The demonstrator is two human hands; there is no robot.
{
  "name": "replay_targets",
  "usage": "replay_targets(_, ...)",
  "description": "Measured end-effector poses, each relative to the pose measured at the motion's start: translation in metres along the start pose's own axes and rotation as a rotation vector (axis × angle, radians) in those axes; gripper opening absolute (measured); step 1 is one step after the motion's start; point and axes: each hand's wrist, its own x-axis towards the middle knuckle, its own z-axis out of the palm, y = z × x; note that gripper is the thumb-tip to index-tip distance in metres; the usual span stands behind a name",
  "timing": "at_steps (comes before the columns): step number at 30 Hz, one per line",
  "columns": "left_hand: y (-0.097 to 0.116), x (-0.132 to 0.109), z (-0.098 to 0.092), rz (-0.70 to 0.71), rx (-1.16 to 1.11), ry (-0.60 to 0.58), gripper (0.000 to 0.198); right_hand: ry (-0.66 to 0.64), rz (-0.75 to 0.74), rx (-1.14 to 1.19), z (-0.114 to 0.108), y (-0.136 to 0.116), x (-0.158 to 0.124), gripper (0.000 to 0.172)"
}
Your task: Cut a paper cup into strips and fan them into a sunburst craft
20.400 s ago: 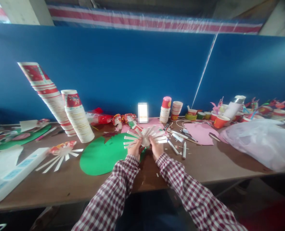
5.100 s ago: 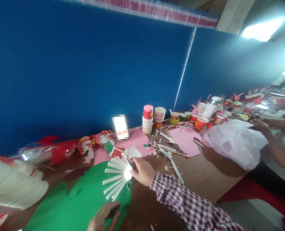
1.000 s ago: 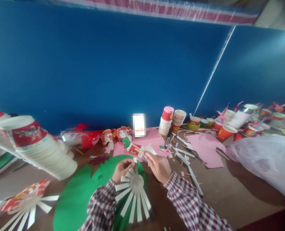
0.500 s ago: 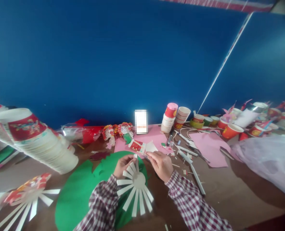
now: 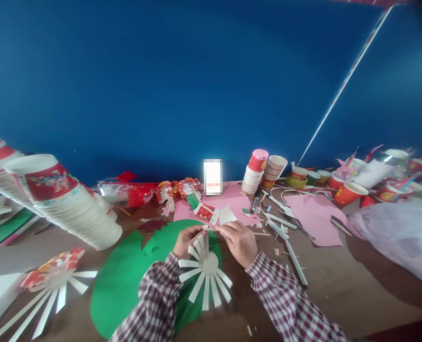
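A white paper cup cut into long strips [image 5: 209,264], splayed like a sun around its round base, hangs from my left hand [image 5: 188,242]. That hand is closed, its thumb and fingers pinching one upright strip near the tip. My right hand [image 5: 240,240] is just to the right, its fingers pressed together close to the same tip. Whatever sits between the right fingertips is too small to make out. Beneath the cup lies a large green paper sheet [image 5: 118,280]. Beyond the hands are a red-and-white cup piece [image 5: 206,213] and a white paper scrap [image 5: 227,215].
Long stacks of paper cups [image 5: 90,216] lean at left, above another strip-cut cup [image 5: 59,280]. Pink paper [image 5: 312,216], a white glue gun [image 5: 277,229] and pens lie right of centre. Cup stacks [image 5: 254,173] stand near the blue wall; a plastic bag [image 5: 399,237] is at far right.
The whole view has shifted a little, so things appear farther right. My right fingertips have come closer to my left ones at the strip's tip.
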Motion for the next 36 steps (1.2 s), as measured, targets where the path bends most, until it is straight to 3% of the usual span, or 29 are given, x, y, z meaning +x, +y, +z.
replay_targets(8, -0.006, 0.002, -0.001, 0.020, 0.049, -0.042, 0.029, 0.048, -0.021, -0.039, 0.003, 0.003, -0.001, 0.026)
replay_targets(19, -0.007, 0.003, -0.002, 0.015, 0.057, -0.039, 0.030, 0.005, 0.001, -0.029, 0.004, 0.004, -0.002, 0.027)
replay_targets(26, -0.003, 0.001, 0.001, -0.045, -0.057, 0.025, 0.033, -0.008, 0.125, -0.105, 0.002, 0.014, -0.002, 0.028)
replay_targets(36, -0.002, 0.000, 0.000, -0.046, -0.071, 0.014, 0.031, -0.113, 0.279, -0.250, 0.003, 0.038, -0.003, 0.025)
